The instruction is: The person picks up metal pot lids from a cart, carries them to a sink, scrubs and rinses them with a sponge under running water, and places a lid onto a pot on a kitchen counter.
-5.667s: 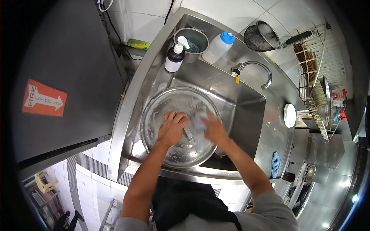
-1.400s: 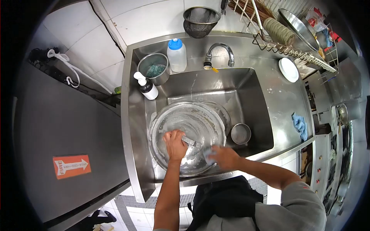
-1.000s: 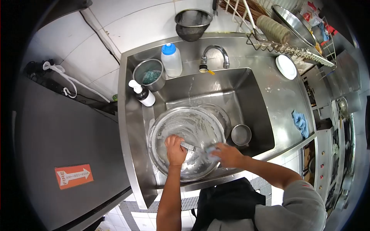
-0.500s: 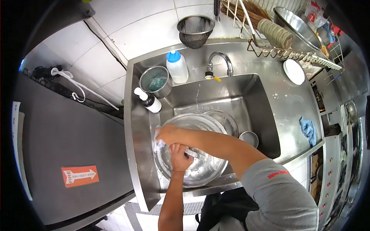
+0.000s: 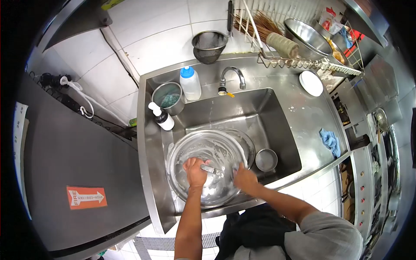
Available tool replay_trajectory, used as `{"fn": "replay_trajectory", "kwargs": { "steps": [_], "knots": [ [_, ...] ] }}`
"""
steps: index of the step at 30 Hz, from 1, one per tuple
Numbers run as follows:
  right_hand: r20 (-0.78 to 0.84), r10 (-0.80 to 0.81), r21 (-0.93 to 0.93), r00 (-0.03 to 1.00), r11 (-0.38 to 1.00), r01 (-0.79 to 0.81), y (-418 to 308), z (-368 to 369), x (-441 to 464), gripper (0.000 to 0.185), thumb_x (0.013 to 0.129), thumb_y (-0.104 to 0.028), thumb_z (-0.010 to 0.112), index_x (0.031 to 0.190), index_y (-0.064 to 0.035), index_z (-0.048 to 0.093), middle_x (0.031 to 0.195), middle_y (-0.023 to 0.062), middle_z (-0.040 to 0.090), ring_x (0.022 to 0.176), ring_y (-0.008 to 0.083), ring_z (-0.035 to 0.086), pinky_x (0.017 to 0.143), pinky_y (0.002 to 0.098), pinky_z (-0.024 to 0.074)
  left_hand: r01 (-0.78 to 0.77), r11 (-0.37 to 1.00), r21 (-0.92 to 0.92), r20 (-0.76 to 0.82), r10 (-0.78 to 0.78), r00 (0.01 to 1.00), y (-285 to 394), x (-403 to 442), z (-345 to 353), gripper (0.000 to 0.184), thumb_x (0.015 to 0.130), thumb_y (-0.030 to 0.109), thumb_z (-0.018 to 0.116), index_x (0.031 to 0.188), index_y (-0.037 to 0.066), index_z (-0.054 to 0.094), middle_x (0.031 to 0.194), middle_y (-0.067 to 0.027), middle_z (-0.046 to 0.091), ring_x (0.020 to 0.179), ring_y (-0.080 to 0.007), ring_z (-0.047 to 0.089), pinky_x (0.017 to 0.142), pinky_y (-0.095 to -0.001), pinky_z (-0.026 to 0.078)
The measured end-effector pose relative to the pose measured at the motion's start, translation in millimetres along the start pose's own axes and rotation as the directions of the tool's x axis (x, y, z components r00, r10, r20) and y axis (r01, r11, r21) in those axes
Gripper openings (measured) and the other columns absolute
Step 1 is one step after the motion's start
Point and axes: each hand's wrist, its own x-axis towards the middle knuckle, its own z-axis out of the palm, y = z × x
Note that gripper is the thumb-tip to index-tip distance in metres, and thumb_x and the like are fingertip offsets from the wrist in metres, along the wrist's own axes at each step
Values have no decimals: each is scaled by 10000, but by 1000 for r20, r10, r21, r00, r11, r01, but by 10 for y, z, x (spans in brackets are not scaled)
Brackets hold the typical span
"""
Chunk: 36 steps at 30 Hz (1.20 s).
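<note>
The large round metal lid [image 5: 216,158] lies over the near left part of the sink [image 5: 277,125], handle side up, overlapping a second round metal piece [image 5: 251,149] beneath its far right rim; the principal change noted is in the right hand [image 5: 246,178], which half a second ago reached across the left forearm to the lid's left edge and is now back at its right edge, arms uncrossed; the left hand [image 5: 196,172] remains at the handle [image 5: 211,169], its fingers closed around it, as in the preceding views; the right hand's fingers are curled and blurred at the rim, and whether they hold the pale pad visible earlier cannot be told from this view; whitish streaks and suds are spread over the lid's surface, with some bare metal showing between them; in my judgement the scrubbing is being carried around the rim from one side to the other while the left hand steadies the piece, and rinsing has not yet been done; no water is seen running from the faucet [image 5: 223,80]; the small metal bowl [image 5: 266,160], fully exposed now that the arm no longer overlaps it, stands in the sink to the right, apart from both hands; the blue cloth [image 5: 330,142] lies untouched on the counter [image 5: 299,110].
</note>
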Motion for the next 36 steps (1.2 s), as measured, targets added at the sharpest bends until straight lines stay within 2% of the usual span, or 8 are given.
{"fn": "replay_trajectory", "kwargs": {
  "steps": [3,6,8,13,17,26,32,36],
  "knots": [
    [-300,-283,-134,911,958,254,-4,-68,808,403,947,-314,514,1277,-85,484,1065,235,613,827,400,669,716,473,553,240,960,145,-89,-229,969,209,-98,51,156,688,105,751,765,134,618,816,-21,562,895,-251,546,869,-393,322],
    [-180,-440,-22,880,896,443,-241,-232,1299,353,915,-268,543,1258,-184,549,1181,209,568,933,396,650,791,491,530,474,853,217,-220,-431,875,462,-143,144,185,693,128,749,826,134,621,810,-23,558,893,-258,546,879,-412,306],
    [-143,-704,-187,695,709,680,-275,-227,1302,354,850,-201,602,1203,-234,609,1250,154,530,1020,389,616,869,496,499,459,843,281,-149,-435,888,418,-182,34,232,696,150,747,892,122,625,836,-39,587,912,-267,551,885,-431,315],
    [56,-797,-11,602,602,798,530,-121,499,488,740,-104,678,1187,-288,611,1353,157,472,1059,372,592,913,484,475,156,984,89,153,-168,974,13,-231,-170,260,705,153,726,934,76,630,908,-86,634,931,-291,554,902,-451,345],
    [-225,-692,8,686,703,711,95,-299,890,393,740,-128,678,1104,-270,634,1293,124,503,1009,341,608,879,465,488,108,992,59,84,-113,990,-53,-273,-18,238,720,173,713,909,57,625,873,-102,621,906,-313,547,892,-448,358],
    [190,-830,3,525,535,845,-58,-540,933,321,686,-48,682,957,-219,659,1219,71,509,987,315,585,869,422,486,14,998,53,10,-15,1000,-25,-311,-135,243,829,254,709,954,61,629,808,-75,582,826,-275,532,821,-418,364],
    [-128,-785,-16,606,613,790,-535,-343,1427,319,724,-132,675,1037,-191,648,1230,108,514,1023,355,586,874,458,491,33,998,51,33,-35,999,-4,-317,-180,179,860,205,658,959,59,628,856,-84,595,866,-291,537,847,-424,364],
    [-324,-437,46,839,879,475,-40,-163,490,357,804,-152,619,1160,-149,588,1320,216,462,1190,384,511,983,483,432,50,998,38,47,-52,998,-6,-235,-202,213,892,248,615,915,36,608,855,-114,563,899,-309,510,860,-428,352]
  ]
}}
